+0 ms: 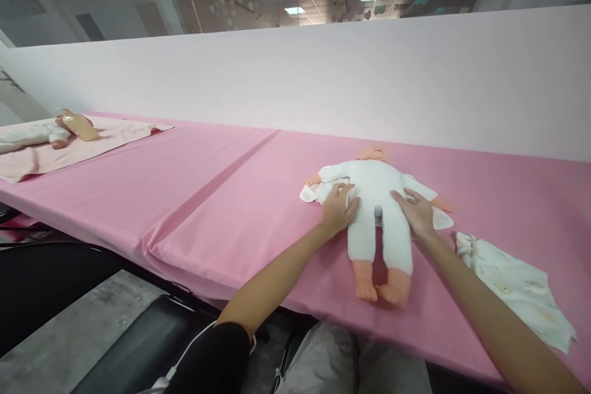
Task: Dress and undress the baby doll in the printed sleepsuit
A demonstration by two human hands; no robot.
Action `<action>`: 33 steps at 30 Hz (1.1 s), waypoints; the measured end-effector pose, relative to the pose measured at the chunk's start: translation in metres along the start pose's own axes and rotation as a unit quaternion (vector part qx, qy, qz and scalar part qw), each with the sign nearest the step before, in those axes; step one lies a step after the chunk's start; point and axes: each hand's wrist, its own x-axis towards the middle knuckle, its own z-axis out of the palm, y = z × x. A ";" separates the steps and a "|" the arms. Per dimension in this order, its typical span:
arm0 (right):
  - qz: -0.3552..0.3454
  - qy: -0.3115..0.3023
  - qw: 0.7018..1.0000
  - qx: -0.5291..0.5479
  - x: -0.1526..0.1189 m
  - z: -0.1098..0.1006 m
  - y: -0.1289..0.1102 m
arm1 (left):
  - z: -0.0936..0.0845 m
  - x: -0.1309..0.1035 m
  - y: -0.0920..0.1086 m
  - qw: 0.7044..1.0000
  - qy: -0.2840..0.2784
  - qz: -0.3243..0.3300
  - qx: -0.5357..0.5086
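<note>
A baby doll (376,188) with a white cloth body lies on its back on the pink-covered table, its feet toward me. Its head is mostly hidden beyond the chest. My left hand (339,206) rests against the doll's side at the waist, fingers spread. On the opposite side, my right hand (415,209) touches the doll's hip with its fingers stretched out. White cloth (443,218) shows from under the doll on both sides. Patterned baby pants (512,289), pale with a faint print, lie to the right of my right forearm.
The pink table cover (221,178) has a raised fold running across it. At the far left, another doll (34,135) and a bottle of yellowish liquid (79,125) lie on a pale pink towel (115,141). A white wall (295,86) borders the back; black chairs (152,345) stand in front.
</note>
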 end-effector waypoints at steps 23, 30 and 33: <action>-0.423 -0.192 0.728 -0.505 0.013 0.177 -0.051 | -0.027 0.024 -0.059 0.962 0.044 -0.191 0.189; -0.247 -0.112 0.934 -0.234 0.039 0.172 -0.055 | -0.032 0.030 -0.071 0.951 0.125 -0.273 0.074; -0.155 -0.079 0.983 -0.058 0.057 0.163 -0.054 | -0.027 0.047 -0.076 0.952 0.046 -0.280 0.114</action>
